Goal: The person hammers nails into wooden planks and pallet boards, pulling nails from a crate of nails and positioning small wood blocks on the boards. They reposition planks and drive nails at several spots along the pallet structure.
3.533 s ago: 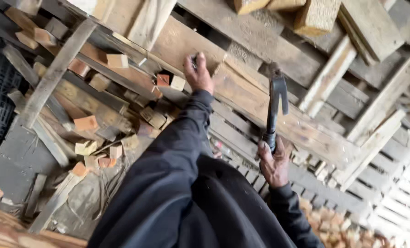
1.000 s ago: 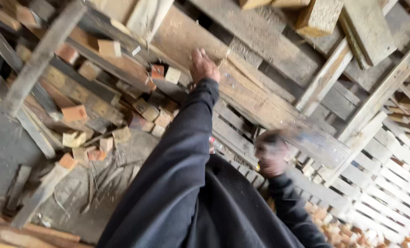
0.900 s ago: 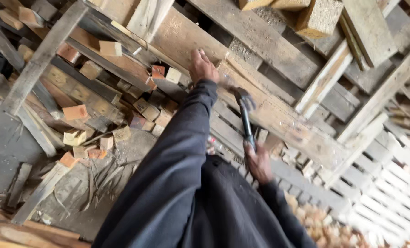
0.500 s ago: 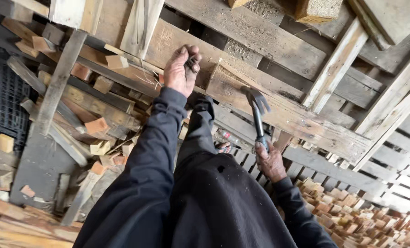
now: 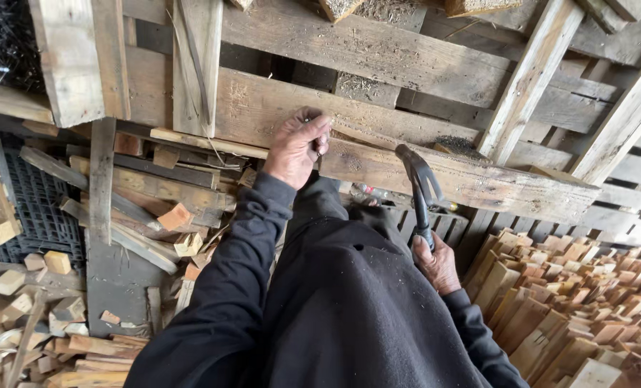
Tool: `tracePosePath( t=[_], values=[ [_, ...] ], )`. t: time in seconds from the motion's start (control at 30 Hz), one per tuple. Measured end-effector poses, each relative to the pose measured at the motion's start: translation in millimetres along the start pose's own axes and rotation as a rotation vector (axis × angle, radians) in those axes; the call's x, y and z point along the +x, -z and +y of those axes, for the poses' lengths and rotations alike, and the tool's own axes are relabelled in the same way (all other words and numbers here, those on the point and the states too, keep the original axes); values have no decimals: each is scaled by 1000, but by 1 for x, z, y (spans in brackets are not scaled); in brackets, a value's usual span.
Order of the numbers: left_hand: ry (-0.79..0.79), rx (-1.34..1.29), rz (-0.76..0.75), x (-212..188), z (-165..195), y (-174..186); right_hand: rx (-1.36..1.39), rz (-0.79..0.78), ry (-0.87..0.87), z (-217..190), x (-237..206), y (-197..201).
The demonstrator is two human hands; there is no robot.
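Closest to the camera is just the person's dark jacket, dusted with sawdust. Right past that, the right hand [image 5: 437,262] has its fingers closed all the way round the handle of a claw hammer [image 5: 420,183], head up and cocked back a bit, near the long weathered plank [image 5: 471,179] but not touching it. Further out, the left hand [image 5: 295,147] is pressed against that same plank, with the fingertips [image 5: 319,129] pinched together on something small and dark. Looks like a nail to me, but honestly too tiny to be sure. So I'd call this the "set the nail" stage: held in place, nothing struck yet. A hit from here would want a short, gentle tap square on the head, with those pinching fingers kept low and out of the way, since they sit right where the hammer would land. Container-wise there's not much. A black plastic grid crate [image 5: 26,208] lies flat off to the left with loose offcuts [image 5: 19,309] lying beside it, and I can't see anything actually in it. Off to the right is a big loose heap of cut wood blocks [image 5: 586,309]. Beyond the plank it's stacked pallets [image 5: 407,50] all the way back.
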State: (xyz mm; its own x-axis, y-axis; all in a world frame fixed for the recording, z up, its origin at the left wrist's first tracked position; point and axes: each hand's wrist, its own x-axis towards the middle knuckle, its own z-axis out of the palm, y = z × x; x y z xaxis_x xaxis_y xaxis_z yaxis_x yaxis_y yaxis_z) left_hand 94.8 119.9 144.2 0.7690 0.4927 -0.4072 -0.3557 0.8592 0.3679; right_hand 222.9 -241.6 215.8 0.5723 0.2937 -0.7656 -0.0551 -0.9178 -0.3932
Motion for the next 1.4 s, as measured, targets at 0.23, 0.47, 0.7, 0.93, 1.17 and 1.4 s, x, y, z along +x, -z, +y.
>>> tracePosePath(
  t=[0.23, 0.47, 0.7, 0.93, 1.17, 1.4],
  values=[
    [-281, 804, 217, 36, -46, -16, 113, 5, -66, 4, -1, 23],
    [-520, 1171, 235, 37, -77, -37, 78, -53, 64, 4, 36, 31],
    [-233, 482, 206, 19, -52, -61, -120, -114, 11, 3, 38, 79],
    [-359, 937, 211, 41, -61, -55, -218, -189, 134, 7, 67, 81],
    [-605, 1438, 366, 45, -99, -35, -115, -201, 74, 10, 75, 89],
    [-713, 1452, 262, 43, -106, -28, -56, -142, 257, 10, 75, 82]
  ],
)
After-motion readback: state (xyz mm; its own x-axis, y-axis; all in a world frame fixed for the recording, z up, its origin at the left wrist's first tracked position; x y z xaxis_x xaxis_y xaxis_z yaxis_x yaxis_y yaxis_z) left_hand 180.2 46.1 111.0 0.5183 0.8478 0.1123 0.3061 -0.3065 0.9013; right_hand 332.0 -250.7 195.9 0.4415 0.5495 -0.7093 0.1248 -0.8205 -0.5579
